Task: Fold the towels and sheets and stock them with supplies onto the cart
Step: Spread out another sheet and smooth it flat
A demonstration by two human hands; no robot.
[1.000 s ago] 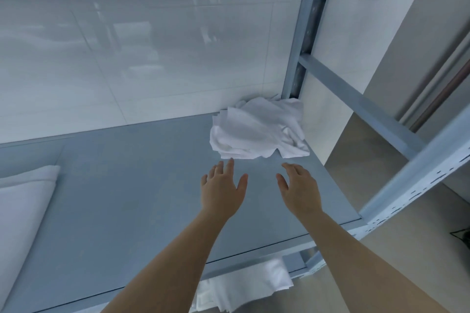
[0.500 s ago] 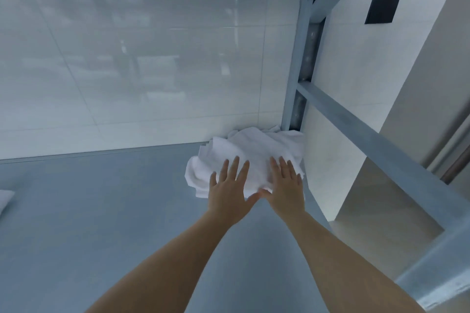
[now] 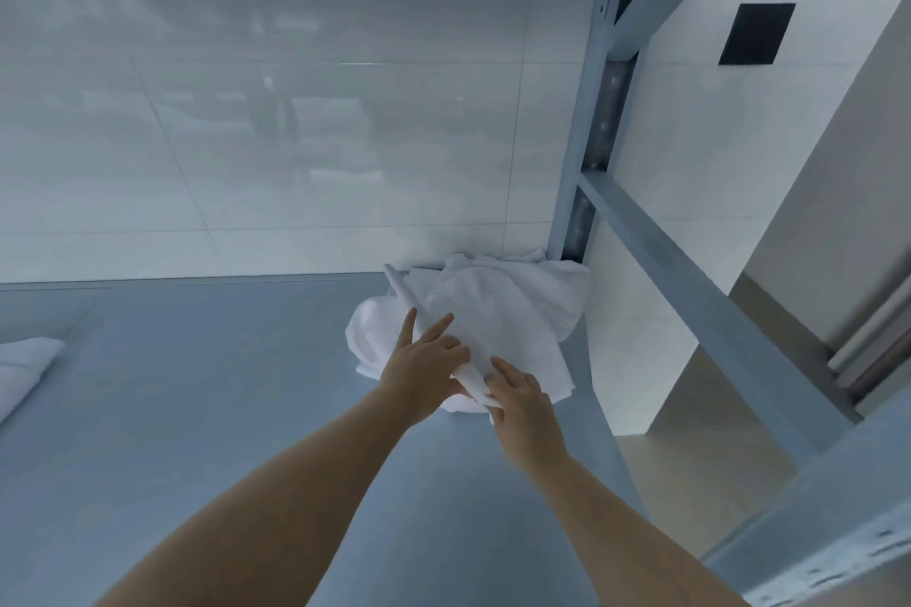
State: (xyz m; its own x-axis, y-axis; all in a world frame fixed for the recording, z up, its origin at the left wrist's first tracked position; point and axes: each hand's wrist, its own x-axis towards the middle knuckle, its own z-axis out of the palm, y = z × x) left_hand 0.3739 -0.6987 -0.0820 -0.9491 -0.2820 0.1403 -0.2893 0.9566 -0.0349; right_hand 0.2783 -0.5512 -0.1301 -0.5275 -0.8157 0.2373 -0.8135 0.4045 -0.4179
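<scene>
A crumpled white towel [image 3: 498, 311] lies in the far right corner of a grey-blue shelf [image 3: 222, 409], against the tiled wall. My left hand [image 3: 424, 367] lies on the towel's near edge, two fingers stretched over the cloth and the others curled into a fold. My right hand [image 3: 522, 397] pinches the same raised fold just beside it. Both hands touch the cloth at its front; the fingertips under the fold are hidden.
A folded white linen [image 3: 22, 372] lies at the shelf's left edge. A grey metal upright [image 3: 591, 123] and a slanted crossbar [image 3: 715, 301] bound the shelf on the right. The shelf's perforated front rail [image 3: 838, 552] runs at lower right.
Both hands reached forward onto the towel, then went from lying flat on it to gripping a fold at its front edge. The towel's front has been bunched and lifted slightly.
</scene>
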